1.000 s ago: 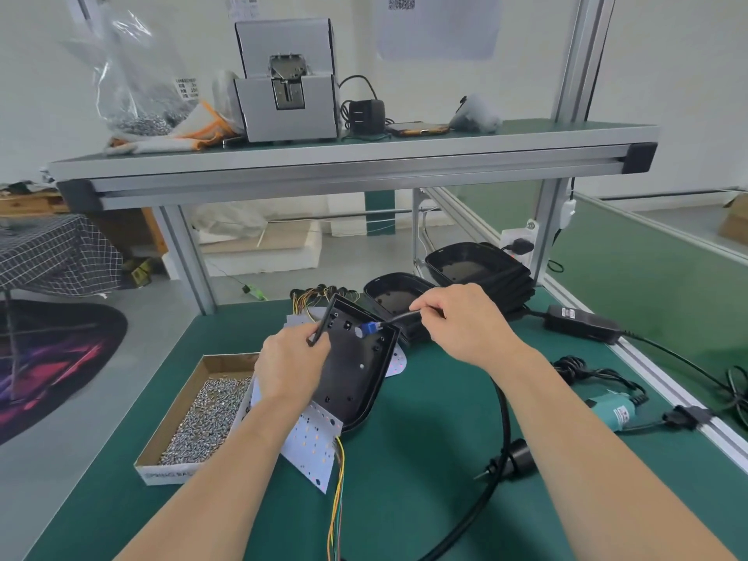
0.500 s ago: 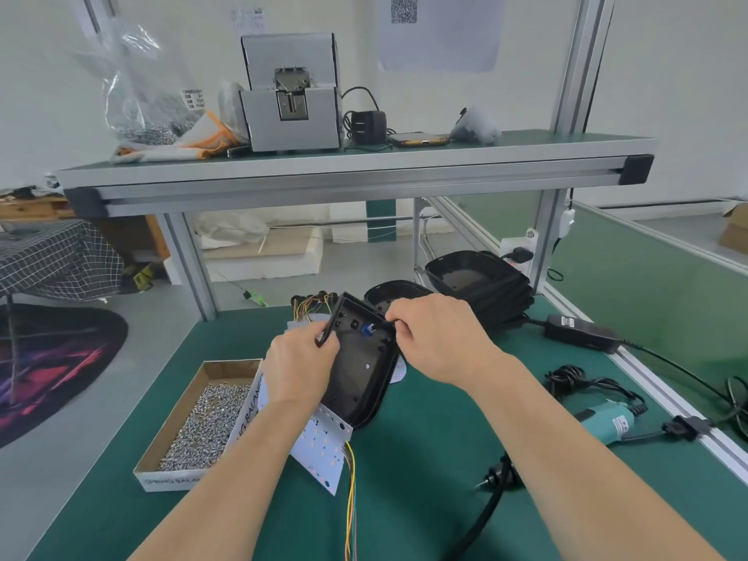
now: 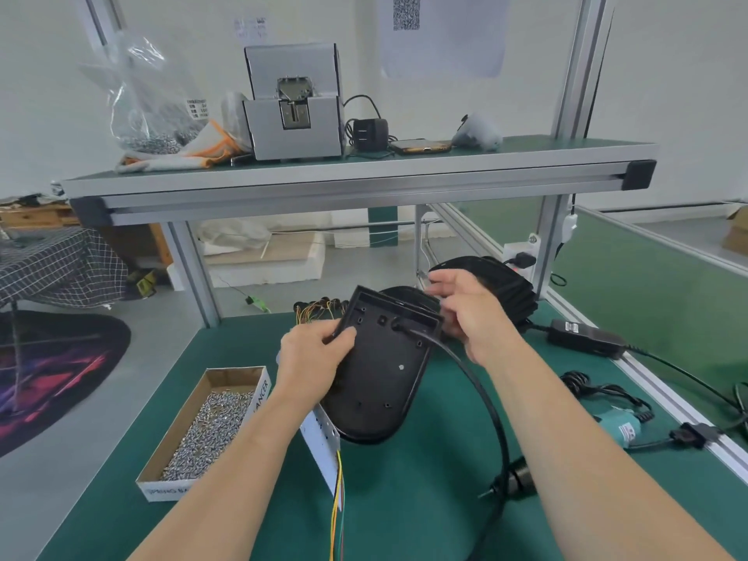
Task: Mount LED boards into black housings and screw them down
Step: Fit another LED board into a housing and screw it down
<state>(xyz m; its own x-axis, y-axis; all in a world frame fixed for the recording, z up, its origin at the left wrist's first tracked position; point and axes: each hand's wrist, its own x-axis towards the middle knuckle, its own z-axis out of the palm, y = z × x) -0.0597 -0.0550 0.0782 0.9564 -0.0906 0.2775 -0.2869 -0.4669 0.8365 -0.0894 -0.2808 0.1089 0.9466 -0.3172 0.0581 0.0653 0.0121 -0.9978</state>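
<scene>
The left hand point(image 3: 311, 360) grips the housing point(image 3: 382, 378) edge; right hand point(image 3: 474, 317) fingers blurred, unclear.

just one wide-angle head cam, sitting close above the green bench point(image 3: 425, 500), facing forward and down, shelf point(image 3: 364, 184) up at 12 o'clock.

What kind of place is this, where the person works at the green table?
Probably a small electronics assembly workshop: an aluminium-frame workbench, a cardboard box of loose screws, and a stack of black housings behind the housing held by the left hand.
</scene>
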